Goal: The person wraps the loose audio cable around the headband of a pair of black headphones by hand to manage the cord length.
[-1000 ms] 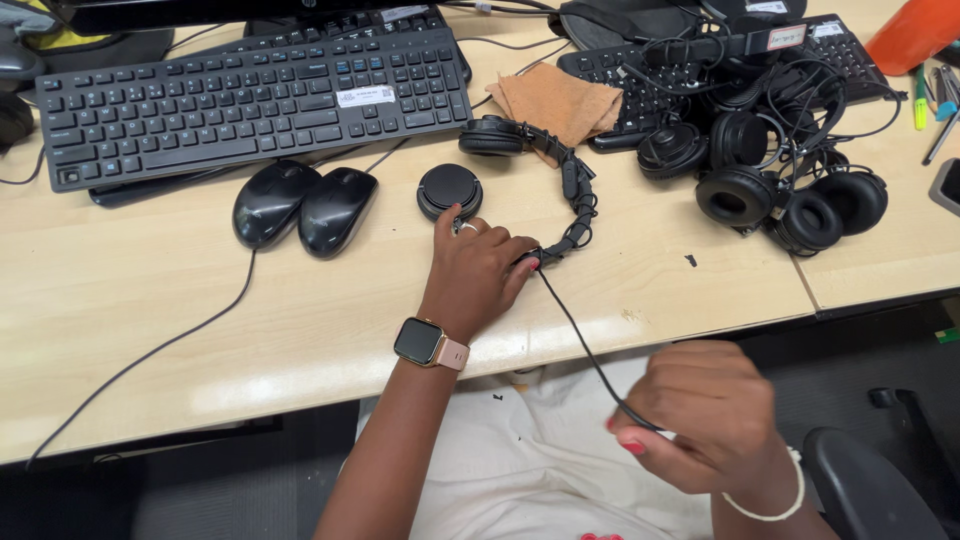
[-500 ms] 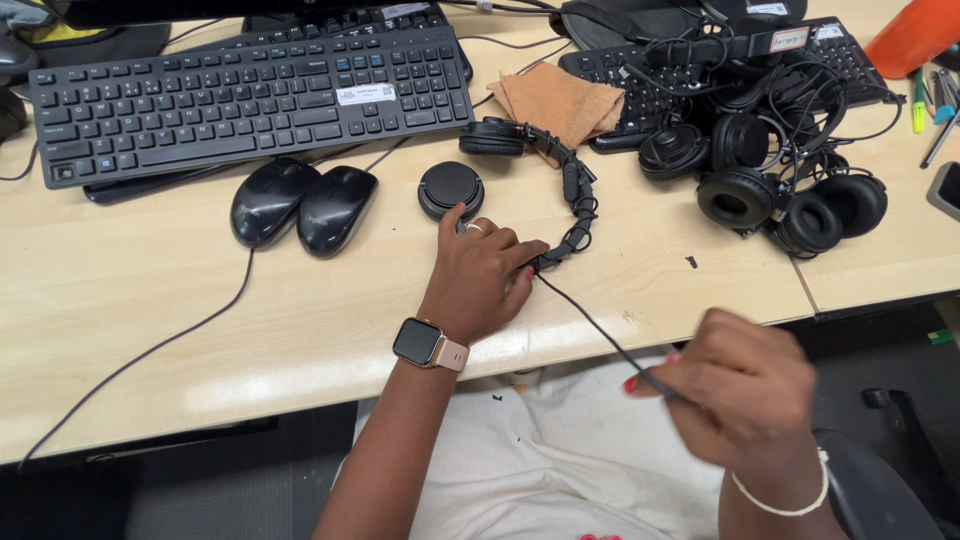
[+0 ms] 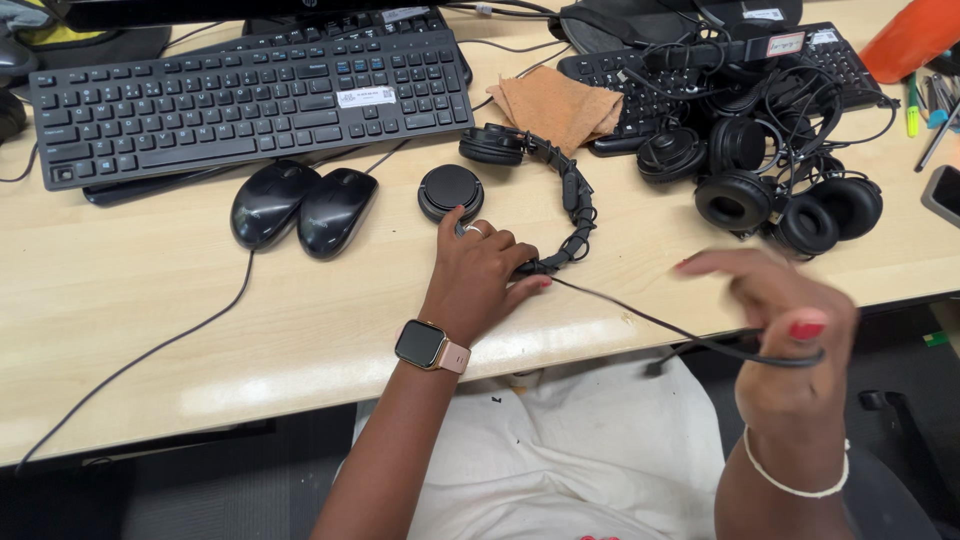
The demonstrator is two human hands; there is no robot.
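Observation:
A black headset lies on the pale wooden desk, its two round ear cups at the top left and its band curving down to the right. My left hand, with a smartwatch on the wrist, presses the lower end of the band against the desk. A thin black cable runs from under that hand toward the right. My right hand is raised off the desk edge, blurred, with the cable looped through its fingers.
Two black mice sit left of the headset, with a black keyboard behind them. A tan cloth, a second keyboard and a tangled pile of black headsets fill the back right. An orange object is at the far right corner.
My right hand has risen from below the desk edge up and to the right, drawing the cable with it. My left hand stays on the headset.

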